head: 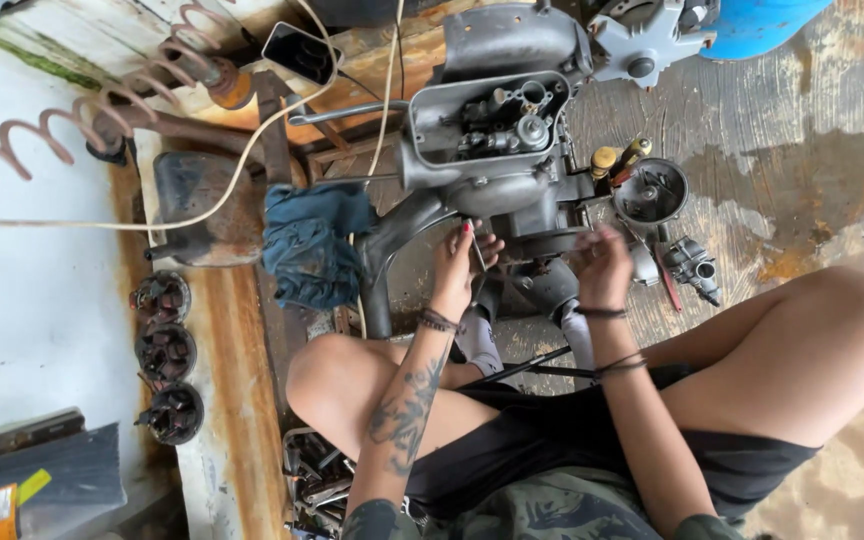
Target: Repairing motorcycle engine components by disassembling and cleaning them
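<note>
Engine: grey, at 12 o'clock, on the floor.
Left hand: grip pinches a thin metal tool at the engine's underside.
Right hand: blurred; grip cannot be told.
Tray: at 7 o'clock, holds metal tools, partly cut off.
Round parts: three, at 9 o'clock.

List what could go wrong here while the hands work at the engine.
1. The left hand holds a thin tool against the engine; it might slip toward the fingers.
2. The right hand is blurred, so its grip cannot be judged; a small part could drop.
3. The loose carburetor on the floor lies close to the knee and could get knocked.
</note>
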